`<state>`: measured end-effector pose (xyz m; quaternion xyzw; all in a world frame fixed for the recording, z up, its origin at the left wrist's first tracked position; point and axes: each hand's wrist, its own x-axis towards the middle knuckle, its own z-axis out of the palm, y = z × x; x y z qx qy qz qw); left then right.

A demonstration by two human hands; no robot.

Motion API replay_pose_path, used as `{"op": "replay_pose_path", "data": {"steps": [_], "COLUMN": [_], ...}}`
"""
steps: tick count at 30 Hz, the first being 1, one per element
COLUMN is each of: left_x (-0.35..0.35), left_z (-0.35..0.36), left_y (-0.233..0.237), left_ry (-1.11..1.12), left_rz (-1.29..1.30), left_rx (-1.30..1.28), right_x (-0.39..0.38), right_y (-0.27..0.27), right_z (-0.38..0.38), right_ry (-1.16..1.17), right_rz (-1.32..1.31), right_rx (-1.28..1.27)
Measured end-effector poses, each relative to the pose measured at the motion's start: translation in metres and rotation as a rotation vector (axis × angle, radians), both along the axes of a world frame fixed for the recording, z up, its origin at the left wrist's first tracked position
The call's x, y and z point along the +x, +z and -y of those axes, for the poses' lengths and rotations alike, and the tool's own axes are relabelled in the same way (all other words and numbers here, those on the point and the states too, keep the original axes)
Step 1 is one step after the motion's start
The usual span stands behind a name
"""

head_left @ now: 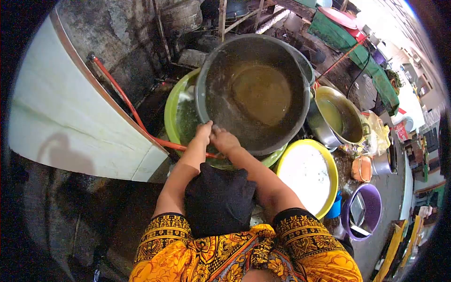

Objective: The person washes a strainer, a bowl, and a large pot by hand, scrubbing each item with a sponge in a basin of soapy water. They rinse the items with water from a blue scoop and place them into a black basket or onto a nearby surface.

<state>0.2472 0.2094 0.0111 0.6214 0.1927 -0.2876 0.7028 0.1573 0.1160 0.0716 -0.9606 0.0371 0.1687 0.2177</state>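
Both arms reach forward to a large dark grey basin (221, 110), tilted over a green basin (173, 113) that holds water with some foam. At the near left rim of the grey basin, my left hand (204, 131) is closed on the edge. Just right of it, my right hand (223, 140) rests against the same rim, its fingers partly hidden and too small to make out. A little brownish liquid lies in the bottom of the grey basin. An orange hose (171, 144) runs over the green basin's edge, passing beneath my wrists.
A yellow basin (334, 174) full of white suds stands at the right, beside a metal pot (319, 117). Farther right are a purple basin (378, 202), a blue cup (334, 207) and an orange container (361, 169). A pale panel (70, 117) stands at the left.
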Motion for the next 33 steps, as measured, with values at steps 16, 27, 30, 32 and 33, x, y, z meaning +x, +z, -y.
{"op": "replay_pose_path", "data": {"steps": [16, 27, 30, 32, 33], "left_x": [0.014, 0.020, 0.009, 0.003, 0.003], "left_z": [-0.013, -0.016, -0.014, -0.014, -0.017], "left_y": [0.022, 0.036, 0.065, 0.075, 0.071], "left_ry": [0.839, 0.653, 0.714, 0.767, 0.759], "left_rz": [0.259, 0.162, 0.485, 0.562, 0.570], "left_rx": [-0.003, 0.195, 0.342, 0.547, 0.522], "right_x": [-0.043, -0.036, -0.036, -0.038, -0.041], "right_y": [0.064, 0.054, 0.032, 0.028, 0.041], "right_z": [0.149, -0.005, 0.053, 0.092, 0.109], "right_ry": [0.267, 0.118, 0.135, 0.103, 0.156], "right_rz": [-0.228, 0.084, -0.098, -0.174, -0.151], "right_rx": [-0.943, -0.002, -0.140, -0.219, -0.328]}}
